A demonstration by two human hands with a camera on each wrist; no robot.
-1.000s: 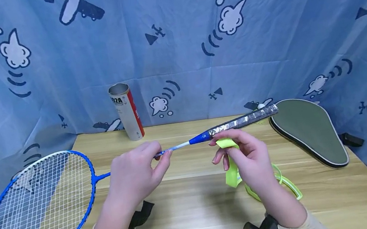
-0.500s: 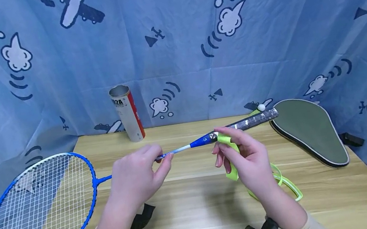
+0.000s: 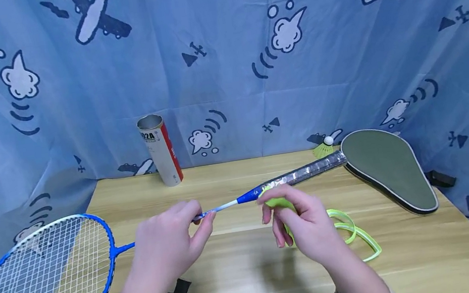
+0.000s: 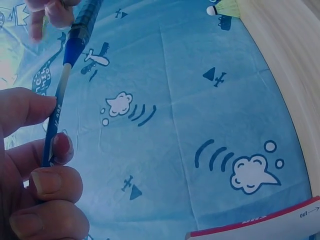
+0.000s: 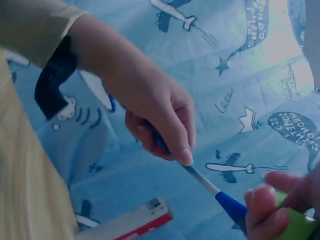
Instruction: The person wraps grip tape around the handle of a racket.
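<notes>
A blue and white badminton racket point(image 3: 226, 205) is held slanting above the table, its strung head at the left and its dark, bare handle pointing right. My left hand point(image 3: 167, 241) grips the shaft, thumb and fingers curled round it in the left wrist view. At the blue cone below the handle, my right hand point(image 3: 305, 221) pinches a yellow-green strip of grip tape point(image 3: 280, 203), its index finger overlapping the cone. In the right wrist view the tape point(image 5: 297, 227) shows behind the fingers. More of the strip point(image 3: 367, 243) lies looped to the right of that wrist.
A tall shuttlecock tube point(image 3: 161, 152) stands at the table's back left. Toward the back right are a yellow-green shuttlecock point(image 3: 324, 146) and a dark green paddle-shaped case point(image 3: 388, 170). A blue patterned curtain point(image 3: 223, 68) hangs behind the wooden table point(image 3: 235, 276).
The right fingers have shifted left along the cone with the tape, and the tape's hanging end has slipped mostly behind them. The left hand keeps its grip. The head view has tilted slightly.
</notes>
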